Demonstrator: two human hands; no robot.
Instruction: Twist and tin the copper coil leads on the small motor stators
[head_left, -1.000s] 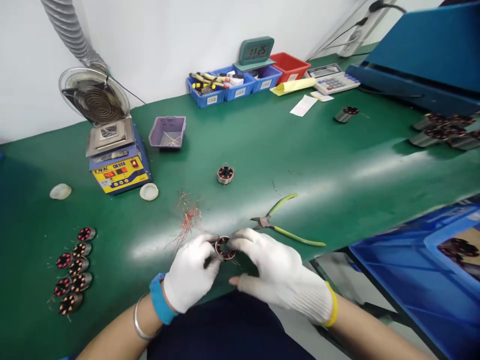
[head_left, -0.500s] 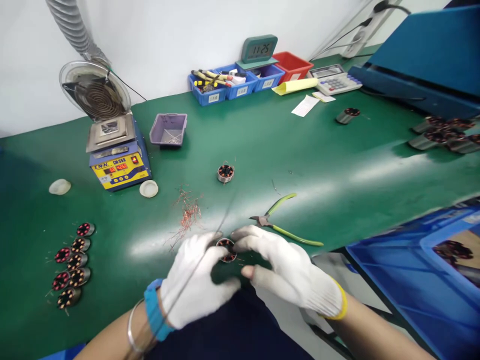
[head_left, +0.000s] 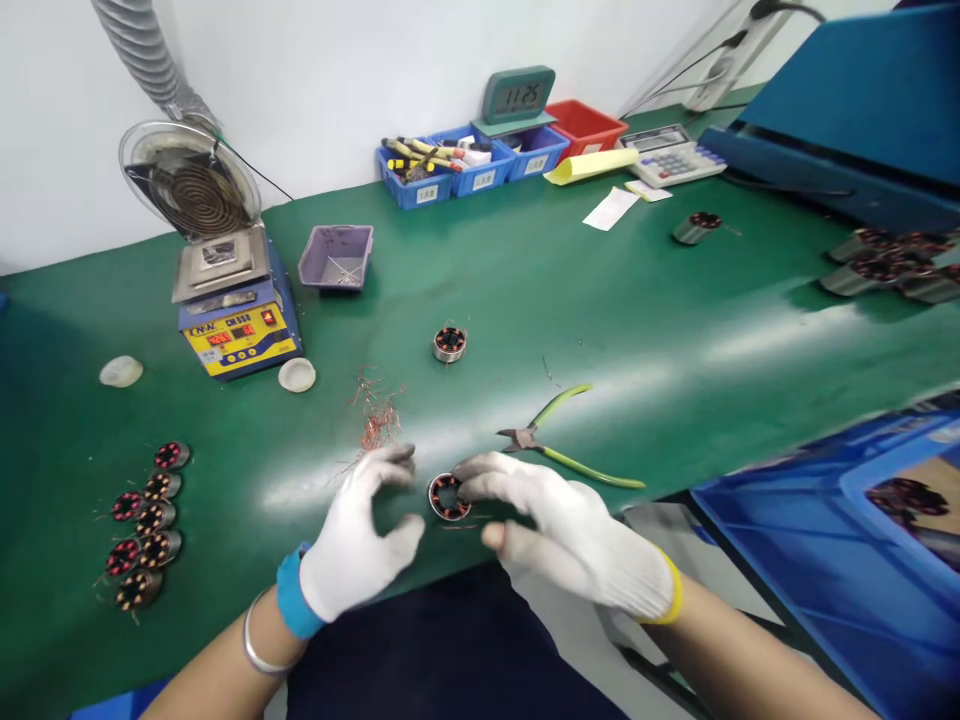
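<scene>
A small motor stator (head_left: 448, 497) with copper windings sits near the front edge of the green mat (head_left: 525, 290). My right hand (head_left: 555, 525), in a white glove, pinches its right rim with the fingertips. My left hand (head_left: 360, 540), also gloved, hovers just left of the stator, fingers apart and holding nothing. A heap of cut copper wire bits (head_left: 375, 420) lies just beyond my left hand. Green-handled cutters (head_left: 559, 440) lie behind my right hand. A second stator (head_left: 450, 344) stands farther back in the middle.
Several finished stators (head_left: 146, 520) are lined up at the left. A solder pot (head_left: 225, 300) with a fume hose, a purple tray (head_left: 336, 257), blue and red bins (head_left: 480, 165), a clock (head_left: 517, 96) and a calculator (head_left: 667, 157) stand at the back. Blue crates (head_left: 847, 530) sit right.
My left hand has let go of the stator and drawn back to the left, opening its fingers. My right hand keeps hold of the stator.
</scene>
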